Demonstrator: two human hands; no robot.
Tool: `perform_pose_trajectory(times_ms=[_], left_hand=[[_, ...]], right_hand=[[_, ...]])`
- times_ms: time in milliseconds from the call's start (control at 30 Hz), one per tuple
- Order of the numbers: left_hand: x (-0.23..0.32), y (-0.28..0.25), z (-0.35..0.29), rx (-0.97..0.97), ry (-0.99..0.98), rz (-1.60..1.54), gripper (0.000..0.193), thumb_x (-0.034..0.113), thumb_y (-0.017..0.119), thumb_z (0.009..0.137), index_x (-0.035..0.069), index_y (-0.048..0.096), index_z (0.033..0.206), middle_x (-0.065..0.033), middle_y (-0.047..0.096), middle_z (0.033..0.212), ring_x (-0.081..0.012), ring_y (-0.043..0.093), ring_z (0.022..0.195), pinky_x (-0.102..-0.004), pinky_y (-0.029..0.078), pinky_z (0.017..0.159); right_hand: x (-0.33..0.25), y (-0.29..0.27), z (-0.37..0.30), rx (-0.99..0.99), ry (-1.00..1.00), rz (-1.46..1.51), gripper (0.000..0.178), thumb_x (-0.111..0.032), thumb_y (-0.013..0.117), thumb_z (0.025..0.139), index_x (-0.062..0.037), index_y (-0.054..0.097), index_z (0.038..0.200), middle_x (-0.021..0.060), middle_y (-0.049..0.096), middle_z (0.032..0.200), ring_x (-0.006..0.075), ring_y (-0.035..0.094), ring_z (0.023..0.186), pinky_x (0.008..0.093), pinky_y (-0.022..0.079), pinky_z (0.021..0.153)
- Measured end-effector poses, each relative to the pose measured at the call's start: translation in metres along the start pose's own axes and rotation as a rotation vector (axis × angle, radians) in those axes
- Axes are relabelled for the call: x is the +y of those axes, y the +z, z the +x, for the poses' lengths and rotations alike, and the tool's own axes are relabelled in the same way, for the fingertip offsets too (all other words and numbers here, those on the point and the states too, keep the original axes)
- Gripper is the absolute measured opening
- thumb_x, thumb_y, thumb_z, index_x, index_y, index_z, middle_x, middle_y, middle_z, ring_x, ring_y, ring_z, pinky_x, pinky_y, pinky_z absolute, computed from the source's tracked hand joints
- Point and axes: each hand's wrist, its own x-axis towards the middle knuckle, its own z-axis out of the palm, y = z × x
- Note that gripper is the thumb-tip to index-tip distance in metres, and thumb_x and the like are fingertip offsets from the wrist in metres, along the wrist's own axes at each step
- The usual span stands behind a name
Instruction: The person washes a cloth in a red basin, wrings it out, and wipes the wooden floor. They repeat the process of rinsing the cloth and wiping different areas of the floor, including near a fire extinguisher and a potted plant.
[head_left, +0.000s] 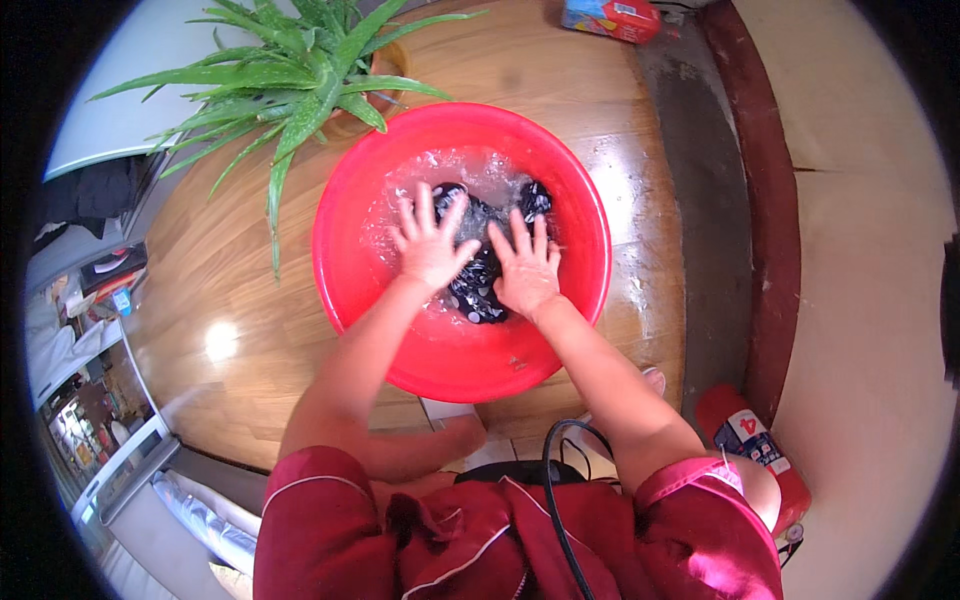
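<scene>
One round red basin (pixel 340 295) stands on a wood-patterned floor (pixel 220 270), and both of the person's hands are inside its rim. The left hand (pixel 432 250) is over the basin's left half, its fingers open and spread wide; the right hand (pixel 528 278) is just right of the basin's centre, fingers open and fanned too, pointing toward the basin's far side. A dark cloth (pixel 482 295) with pale dots lies bunched in the middle of the basin, between and partly under the hands, in cloudy, rippling water (pixel 488 178); whether either palm presses on it, I cannot tell. Beyond the basin's far-left edge, a spiky green plant (pixel 310 80) grows in a brownish pot (pixel 392 65). A red and blue package (pixel 610 18) lies beyond the basin's far-right side, and a larger red package (pixel 755 455) is to its near right.
</scene>
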Motion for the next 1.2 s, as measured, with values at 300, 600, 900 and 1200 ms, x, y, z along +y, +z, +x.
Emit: perform_pose_trajectory(times_ms=[300,600,900,1200], left_hand=[[-0.006,0.007,0.016,-0.21,-0.006,-0.051,0.062,0.025,0.066,0.069,0.029,0.04,0.126,-0.0196,0.017,0.137,-0.0407,0.025,0.123,-0.0508,0.03,0.096],[0.083,-0.061,-0.085,-0.173,0.026,-1.446,0.053,0.003,0.059,0.073,0.009,0.036,0.121,-0.0094,0.048,0.105,-0.0174,0.048,0.096,-0.0295,0.042,0.083],[0.005,-0.017,-0.037,0.222,-0.082,-0.983,0.04,0.018,0.063,0.074,0.01,0.042,0.106,-0.0144,0.051,0.1,-0.0321,0.054,0.09,-0.0407,0.043,0.074],[-0.037,-0.029,-0.044,0.093,0.03,-0.056,0.08,0.028,0.072,0.061,0.019,0.031,0.13,-0.023,0.007,0.14,-0.041,0.008,0.128,-0.0533,0.015,0.101]], right_hand=[[0.019,0.002,0.024,-0.147,0.023,0.312,0.048,-0.025,0.06,0.071,-0.0202,0.05,0.118,0.0095,0.035,0.132,0.0329,0.031,0.121,0.048,0.022,0.1],[0.037,0.021,-0.008,-0.225,0.51,2.258,0.059,-0.054,0.048,0.08,-0.009,0.047,0.118,0.0129,0.055,0.111,0.0277,0.057,0.093,0.0405,0.049,0.079],[-0.009,-0.027,-0.01,-0.354,0.498,2.154,0.035,-0.037,0.045,0.085,-0.0064,0.059,0.095,0.0094,0.063,0.088,0.0196,0.06,0.08,0.0335,0.05,0.072],[0.03,-0.039,-0.003,0.185,0.229,0.944,0.067,-0.032,0.061,0.075,0.0006,0.036,0.127,0.0193,0.042,0.119,0.0292,0.04,0.114,0.038,0.031,0.098]])
